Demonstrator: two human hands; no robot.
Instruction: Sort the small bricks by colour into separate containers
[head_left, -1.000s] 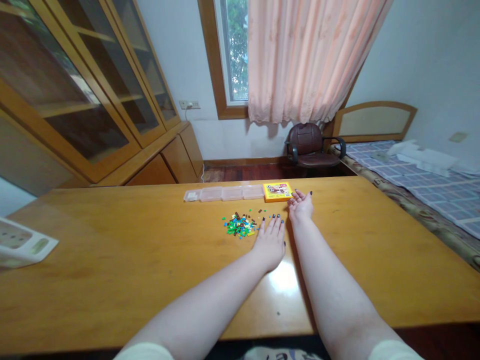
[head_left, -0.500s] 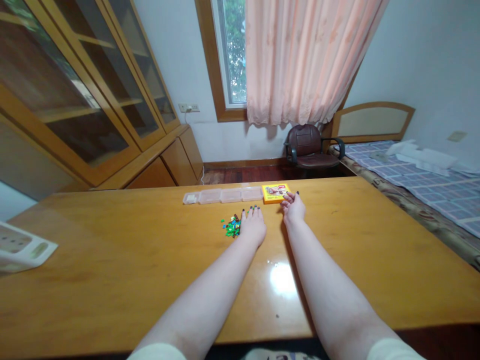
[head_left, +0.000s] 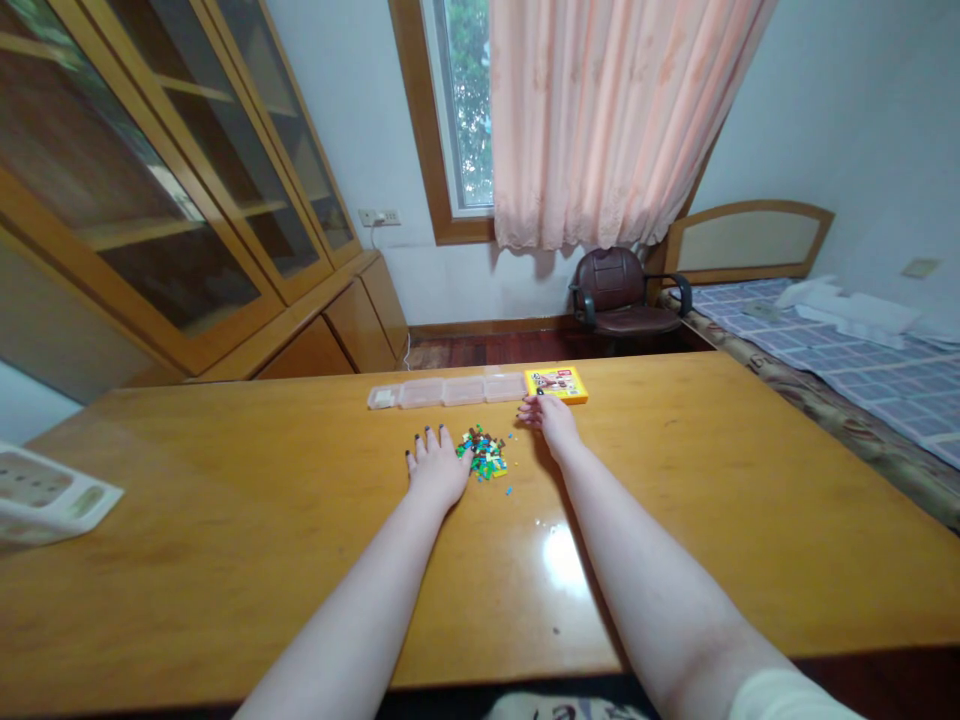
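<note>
A small heap of tiny coloured building pieces (head_left: 484, 452) lies on the wooden table (head_left: 225, 520). My left hand (head_left: 436, 464) lies flat on the table just left of the heap, fingers spread, holding nothing. My right hand (head_left: 550, 417) rests to the right of the heap, fingers loosely extended toward it, close to a yellow box (head_left: 556, 384). A clear plastic compartment organiser (head_left: 447, 391) sits behind the heap.
A white plastic item (head_left: 45, 495) sits at the table's left edge. Beyond the table are a brown office chair (head_left: 619, 293), a bed (head_left: 847, 350) on the right, glass-door wooden cabinets (head_left: 172, 190) on the left, and a curtained window.
My left hand slid from the right of the heap across it to its left side. My right hand moved left, from beside the yellow box toward the heap, which looks more gathered.
</note>
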